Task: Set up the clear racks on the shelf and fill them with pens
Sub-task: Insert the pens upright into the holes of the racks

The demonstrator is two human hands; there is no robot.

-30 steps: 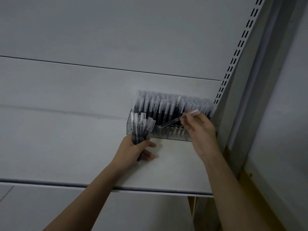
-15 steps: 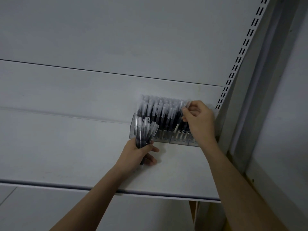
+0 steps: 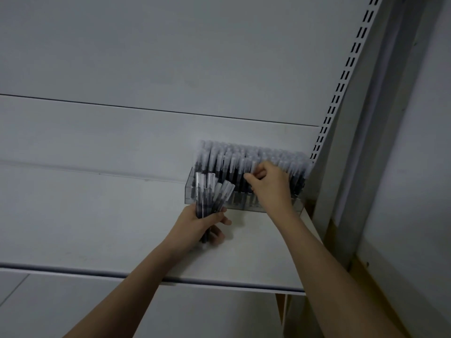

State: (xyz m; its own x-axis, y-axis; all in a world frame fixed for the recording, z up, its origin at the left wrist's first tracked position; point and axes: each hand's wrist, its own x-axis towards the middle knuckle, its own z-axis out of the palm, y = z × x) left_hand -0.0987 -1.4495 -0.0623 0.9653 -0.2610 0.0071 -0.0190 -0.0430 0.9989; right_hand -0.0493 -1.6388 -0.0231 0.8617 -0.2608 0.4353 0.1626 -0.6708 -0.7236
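Rack (image 3: 280, 208) — one, full; left grip (image 3: 200, 225) clasps pen bunch (image 3: 210, 193), right grip (image 3: 269, 182) pinches one.

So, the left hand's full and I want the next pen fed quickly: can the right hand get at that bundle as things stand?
Probably yes. The right hand is at the rack, beside the bundle the left hand grips; the caps fan upward, with nothing between.

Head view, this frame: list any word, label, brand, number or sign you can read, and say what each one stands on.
None can be read.
Pens in the clear rack: no print can be made out; the view is dim and soft.
Bundle of pens gripped by the left hand: any marking is too small and blurred.
Shelf and slotted upright: no label or sign shows.
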